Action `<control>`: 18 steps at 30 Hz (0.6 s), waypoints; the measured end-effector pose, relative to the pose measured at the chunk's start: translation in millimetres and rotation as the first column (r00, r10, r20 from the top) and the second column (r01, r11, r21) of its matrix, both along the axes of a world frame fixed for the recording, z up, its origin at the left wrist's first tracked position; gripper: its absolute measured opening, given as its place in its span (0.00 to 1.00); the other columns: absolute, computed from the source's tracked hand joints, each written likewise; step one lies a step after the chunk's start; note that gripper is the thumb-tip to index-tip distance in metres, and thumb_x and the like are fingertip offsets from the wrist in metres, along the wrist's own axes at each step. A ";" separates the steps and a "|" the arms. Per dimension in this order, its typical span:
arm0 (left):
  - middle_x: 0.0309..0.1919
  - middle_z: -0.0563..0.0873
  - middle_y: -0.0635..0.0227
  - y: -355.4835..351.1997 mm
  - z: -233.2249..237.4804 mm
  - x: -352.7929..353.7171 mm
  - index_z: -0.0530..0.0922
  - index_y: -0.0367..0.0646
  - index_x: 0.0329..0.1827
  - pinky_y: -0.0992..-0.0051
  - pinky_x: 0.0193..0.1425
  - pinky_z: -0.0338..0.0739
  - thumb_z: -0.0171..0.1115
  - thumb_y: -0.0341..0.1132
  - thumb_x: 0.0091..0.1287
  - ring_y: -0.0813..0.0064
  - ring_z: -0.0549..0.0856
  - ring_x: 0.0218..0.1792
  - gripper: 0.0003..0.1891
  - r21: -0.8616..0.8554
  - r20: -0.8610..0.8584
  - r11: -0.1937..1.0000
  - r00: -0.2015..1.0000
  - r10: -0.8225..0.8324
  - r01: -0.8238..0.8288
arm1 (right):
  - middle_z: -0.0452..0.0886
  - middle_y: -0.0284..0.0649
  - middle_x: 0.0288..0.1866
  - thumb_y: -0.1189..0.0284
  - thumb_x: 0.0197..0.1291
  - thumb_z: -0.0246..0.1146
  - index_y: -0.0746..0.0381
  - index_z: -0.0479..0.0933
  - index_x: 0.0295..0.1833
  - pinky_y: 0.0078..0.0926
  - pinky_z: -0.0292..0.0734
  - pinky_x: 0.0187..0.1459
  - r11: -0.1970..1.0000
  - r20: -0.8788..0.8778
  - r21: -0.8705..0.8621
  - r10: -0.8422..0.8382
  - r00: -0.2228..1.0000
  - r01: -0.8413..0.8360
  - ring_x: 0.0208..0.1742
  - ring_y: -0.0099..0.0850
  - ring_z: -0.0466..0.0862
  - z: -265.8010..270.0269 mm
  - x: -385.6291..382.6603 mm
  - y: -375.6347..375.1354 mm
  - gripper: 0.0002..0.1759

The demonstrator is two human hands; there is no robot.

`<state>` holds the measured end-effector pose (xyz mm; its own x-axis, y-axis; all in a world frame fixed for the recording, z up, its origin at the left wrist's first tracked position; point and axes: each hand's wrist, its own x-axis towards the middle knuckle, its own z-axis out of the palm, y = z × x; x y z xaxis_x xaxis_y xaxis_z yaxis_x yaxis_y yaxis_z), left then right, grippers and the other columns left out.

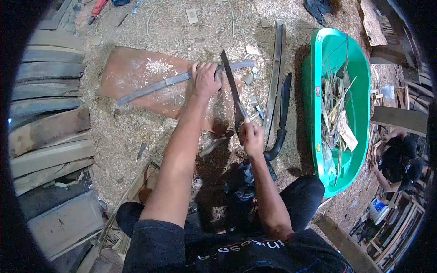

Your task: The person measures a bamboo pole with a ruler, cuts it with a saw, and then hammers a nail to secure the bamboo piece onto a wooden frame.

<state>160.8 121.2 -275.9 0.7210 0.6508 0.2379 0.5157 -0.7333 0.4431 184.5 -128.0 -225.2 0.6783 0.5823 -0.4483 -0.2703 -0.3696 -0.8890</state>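
My left hand [207, 79] is closed over a curved grey wooden strip [159, 85], near the strip's right end, pressing it down above a reddish-brown board [129, 75]. In my right hand [251, 136] is the handle of a machete [233, 84] with a long, narrow, dark blade. That blade points up and away, its upper part crossing the strip just right of my left fingers. Pale shavings lie scattered over the board. Just right of my right hand, a second machete [286, 100] with a black curved handle rests on the ground.
Two long narrow strips [274, 77] lie beyond the second machete. A green plastic tub [317, 113] holding wood slivers stands at the right. Curved planks [50, 123] are stacked along the left. Another person [398, 159] sits at the far right. Sawdust covers the ground.
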 end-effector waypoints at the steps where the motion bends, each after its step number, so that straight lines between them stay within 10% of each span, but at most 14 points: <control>1: 0.47 0.85 0.59 0.6 3.3 -0.6 0.81 0.41 0.46 0.55 0.73 0.57 0.60 0.38 0.63 0.59 0.80 0.56 0.14 -0.002 -0.006 1.000 1.000 -0.002 0.002 | 0.70 0.27 0.20 0.57 0.74 0.54 0.66 0.74 0.26 0.25 0.60 0.25 1.000 -0.033 -0.008 -0.002 0.999 0.002 0.24 0.19 0.66 8.2 2.0 1.8 0.26; 4: 0.39 0.84 0.61 -0.4 4.2 -1.1 0.80 0.43 0.39 0.55 0.70 0.56 0.61 0.39 0.61 0.60 0.81 0.50 0.10 0.052 0.112 0.998 0.993 -0.030 0.024 | 0.69 0.29 0.19 0.58 0.74 0.54 0.67 0.72 0.25 0.26 0.60 0.25 0.997 0.220 -0.068 0.041 0.975 -0.027 0.23 0.19 0.65 8.7 -7.7 8.0 0.27; 18: 0.48 0.84 0.59 -4.3 5.1 -3.4 0.80 0.40 0.49 0.57 0.73 0.54 0.59 0.43 0.66 0.62 0.79 0.58 0.17 -0.042 -0.096 0.999 0.995 -0.024 0.020 | 0.65 0.33 0.15 0.59 0.72 0.56 0.70 0.75 0.27 0.30 0.59 0.22 0.994 0.288 -0.108 -0.002 0.958 0.035 0.21 0.21 0.64 44.8 5.7 53.0 0.26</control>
<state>157.3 116.9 -270.9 0.7535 0.6423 0.1400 0.5416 -0.7273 0.4215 190.3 -75.0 -180.4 0.7979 0.5263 -0.2938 -0.0170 -0.4676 -0.8838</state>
